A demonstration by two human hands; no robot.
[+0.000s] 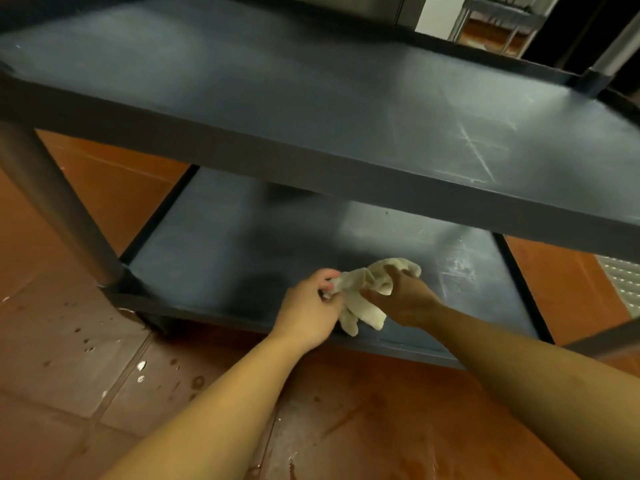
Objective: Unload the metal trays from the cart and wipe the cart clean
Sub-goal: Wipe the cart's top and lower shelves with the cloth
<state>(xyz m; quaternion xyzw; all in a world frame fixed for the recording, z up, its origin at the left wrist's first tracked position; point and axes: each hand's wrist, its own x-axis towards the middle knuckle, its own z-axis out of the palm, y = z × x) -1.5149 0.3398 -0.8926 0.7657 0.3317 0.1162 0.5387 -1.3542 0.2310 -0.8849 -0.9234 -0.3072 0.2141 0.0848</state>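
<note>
A dark grey cart fills the view, with a scratched upper shelf (311,98) and a lower shelf (225,244); no metal trays show on either. A crumpled cream cloth (363,292) hangs just above the front of the lower shelf. My left hand (308,306) pinches its left end and my right hand (401,299) grips its right part, so both hands hold the cloth between them. Part of the cloth droops below my hands.
A grey cart leg (59,206) stands at the left. Orange floor tiles (104,358) carry wet spots and white flecks. A metal floor grate (623,282) lies at the right. A metal rack (502,19) stands far behind the cart.
</note>
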